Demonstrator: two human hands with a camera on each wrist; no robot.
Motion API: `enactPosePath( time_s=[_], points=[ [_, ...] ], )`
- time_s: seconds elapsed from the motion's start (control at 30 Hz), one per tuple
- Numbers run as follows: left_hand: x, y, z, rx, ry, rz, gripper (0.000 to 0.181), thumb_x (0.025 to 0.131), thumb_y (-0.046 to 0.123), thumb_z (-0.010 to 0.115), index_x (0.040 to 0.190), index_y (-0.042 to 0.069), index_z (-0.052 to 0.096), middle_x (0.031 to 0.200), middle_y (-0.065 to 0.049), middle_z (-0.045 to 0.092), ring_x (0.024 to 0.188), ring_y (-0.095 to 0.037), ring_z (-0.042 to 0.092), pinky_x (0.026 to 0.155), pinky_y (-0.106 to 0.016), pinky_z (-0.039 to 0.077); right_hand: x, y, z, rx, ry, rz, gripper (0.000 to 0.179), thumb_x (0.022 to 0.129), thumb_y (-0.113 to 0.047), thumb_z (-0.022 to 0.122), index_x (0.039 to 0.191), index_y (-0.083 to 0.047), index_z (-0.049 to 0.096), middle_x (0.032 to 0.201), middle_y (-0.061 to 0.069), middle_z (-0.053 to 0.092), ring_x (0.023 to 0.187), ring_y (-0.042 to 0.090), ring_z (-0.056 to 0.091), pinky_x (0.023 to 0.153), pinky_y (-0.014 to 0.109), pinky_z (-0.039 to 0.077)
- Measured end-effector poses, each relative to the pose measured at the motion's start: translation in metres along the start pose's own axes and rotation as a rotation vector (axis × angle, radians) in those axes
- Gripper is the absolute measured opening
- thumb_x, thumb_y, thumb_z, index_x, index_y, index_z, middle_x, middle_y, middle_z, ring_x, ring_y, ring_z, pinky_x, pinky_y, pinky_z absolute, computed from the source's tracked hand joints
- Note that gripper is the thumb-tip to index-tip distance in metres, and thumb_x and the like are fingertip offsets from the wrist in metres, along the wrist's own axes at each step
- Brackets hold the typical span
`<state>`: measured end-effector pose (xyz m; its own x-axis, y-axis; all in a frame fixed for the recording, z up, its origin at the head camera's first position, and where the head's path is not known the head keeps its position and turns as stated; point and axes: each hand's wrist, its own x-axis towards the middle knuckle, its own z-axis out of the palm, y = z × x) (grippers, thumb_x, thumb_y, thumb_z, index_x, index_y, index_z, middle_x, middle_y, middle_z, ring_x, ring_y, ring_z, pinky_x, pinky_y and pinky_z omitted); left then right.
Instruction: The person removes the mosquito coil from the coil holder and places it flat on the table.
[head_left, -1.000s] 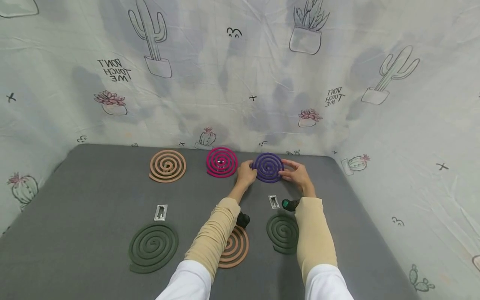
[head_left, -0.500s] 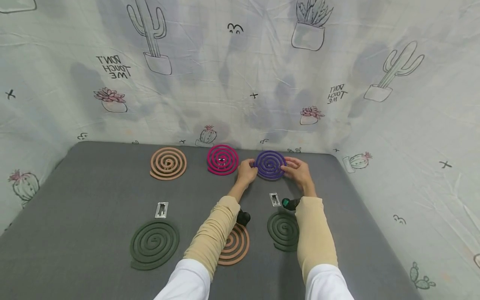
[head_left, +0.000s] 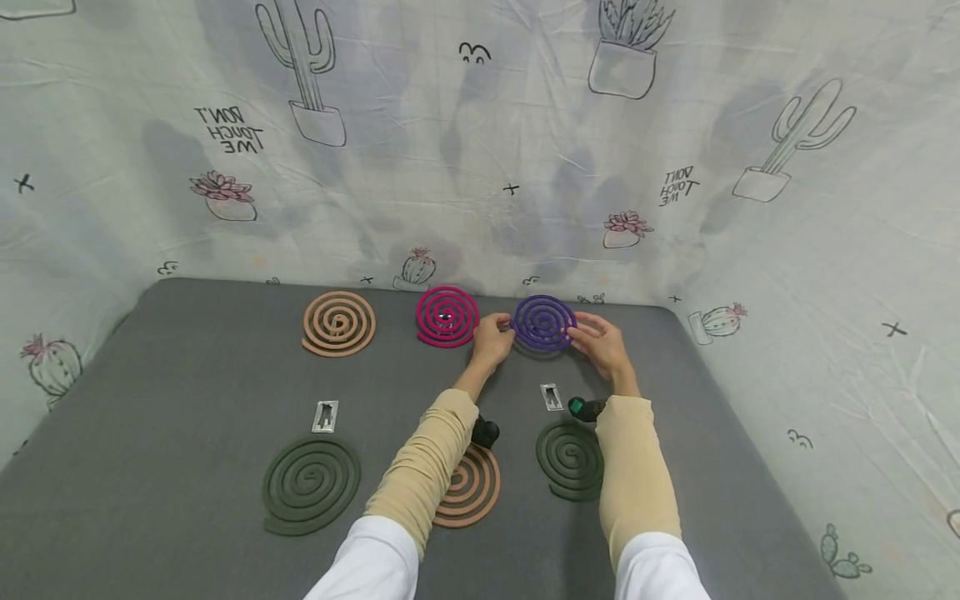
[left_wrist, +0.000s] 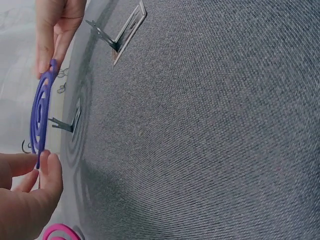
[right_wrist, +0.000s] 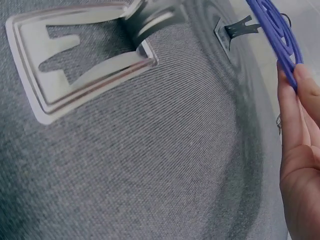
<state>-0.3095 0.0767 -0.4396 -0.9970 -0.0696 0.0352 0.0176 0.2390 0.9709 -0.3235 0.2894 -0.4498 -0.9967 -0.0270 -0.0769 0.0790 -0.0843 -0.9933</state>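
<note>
A purple mosquito coil (head_left: 544, 323) is held up flat between both hands at the back right of the table. My left hand (head_left: 491, 342) pinches its left edge between thumb and fingers. The opposite edge is pinched by my right hand (head_left: 603, 346). In the left wrist view, the coil (left_wrist: 44, 110) hangs above the grey surface, over a small metal coil stand (left_wrist: 74, 122) whose raised prong points toward the coil's middle. The right wrist view shows that same prong (right_wrist: 242, 27) beneath the purple rings.
A pink coil (head_left: 447, 343) and a tan coil (head_left: 339, 353) sit along the back on stands. Nearer lie two green coils (head_left: 311, 479) and another tan coil (head_left: 480, 508), partly under my left sleeve. Bare metal stands (head_left: 326, 417) are at mid-table. Patterned cloth walls (head_left: 480, 233) enclose it.
The purple coil has risen a little off the table with both hands keeping hold of it, and a shadow shows beneath its front edge. The whole scene has shifted slightly upward in the head view.
</note>
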Motion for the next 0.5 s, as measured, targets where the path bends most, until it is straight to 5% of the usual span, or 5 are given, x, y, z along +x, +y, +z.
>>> enactPosePath(
  time_s=[0.2, 0.5],
  points=[
    [0.000, -0.002, -0.002, -0.105, -0.016, 0.035, 0.027, 0.093, -0.006, 0.056, 0.119, -0.008, 0.063, 0.108, -0.023, 0.065, 0.089, -0.036, 0.067, 0.066, -0.024, 0.058, 0.000, -0.003, -0.001, 0.047, -0.016, -0.018, 0.048, 0.092, 0.009, 0.056, 0.136, 0.013, 0.040, 0.093, -0.004, 0.070, 0.081, 0.007, 0.068, 0.079, 0.020, 0.055],
    [0.006, -0.010, -0.003, -0.146, -0.030, -0.014, 0.021, 0.094, 0.002, 0.059, 0.113, 0.000, 0.070, 0.088, -0.019, 0.069, 0.073, -0.031, 0.070, 0.065, -0.037, 0.060, -0.003, -0.009, -0.008, 0.003, -0.117, 0.006, 0.050, 0.095, 0.007, 0.053, 0.140, 0.015, 0.033, 0.095, -0.006, 0.071, 0.084, 0.006, 0.068, 0.077, 0.018, 0.055]
  ],
)
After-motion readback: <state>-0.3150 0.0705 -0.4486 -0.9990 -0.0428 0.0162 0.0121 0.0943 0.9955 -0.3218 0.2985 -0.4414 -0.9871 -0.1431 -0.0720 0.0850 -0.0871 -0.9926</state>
